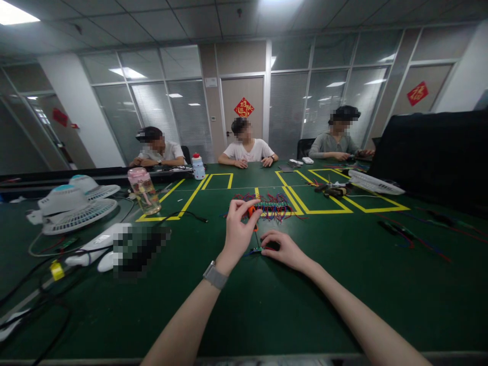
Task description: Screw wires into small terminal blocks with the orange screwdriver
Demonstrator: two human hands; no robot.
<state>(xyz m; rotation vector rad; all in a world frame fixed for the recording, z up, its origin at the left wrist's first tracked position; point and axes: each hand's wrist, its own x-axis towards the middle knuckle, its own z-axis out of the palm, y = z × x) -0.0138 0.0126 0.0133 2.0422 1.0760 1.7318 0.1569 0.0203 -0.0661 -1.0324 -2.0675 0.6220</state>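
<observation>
My left hand (238,231) is raised over the green table (267,305), its fingers pinched round a small tool with an orange handle (251,211), tip pointing down. My right hand (284,249) lies low on the table with fingers curled, pressing on a small green circuit board (256,250) right beside it. Just beyond both hands sits a pile of red, blue and green wired parts (272,206). A watch is on my left wrist.
Small white fans (76,206) and cables lie at the left, with a pink bottle (144,190) and a white bottle (197,166). Yellow tape marks boxes on the table. Three people sit at the far side. A black screen (430,152) stands right, tools (333,190) before it.
</observation>
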